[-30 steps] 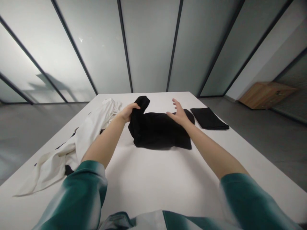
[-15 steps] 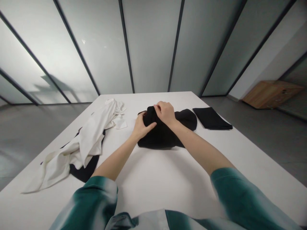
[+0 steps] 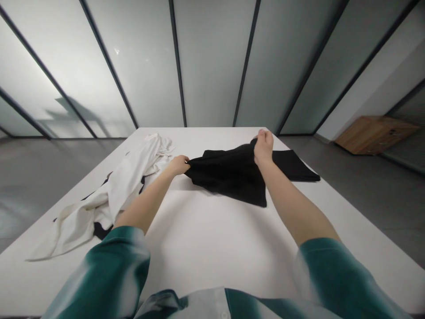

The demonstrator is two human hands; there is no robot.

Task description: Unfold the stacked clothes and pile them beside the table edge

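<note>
A black cloth garment (image 3: 229, 173) is stretched between my two hands above the white table (image 3: 212, 239); its exact kind does not show. My left hand (image 3: 179, 165) is closed on its left corner. On the far right edge my right hand (image 3: 264, 146) grips the fabric, raised higher than the left. The lower right corner of the cloth hangs down toward the table. Just behind my right hand lies a flat, folded black cloth (image 3: 295, 166), partly covered by the hand and the held garment.
A crumpled white garment (image 3: 122, 181) lies along the table's left side, with dark fabric (image 3: 101, 231) showing under it. Frosted glass panels (image 3: 209, 66) stand beyond the table. A wooden cabinet (image 3: 375, 135) is on the floor at the far right.
My hands have moved apart, left hand to the left and right hand to the right and up. The bunched black garment is now spread between them.
</note>
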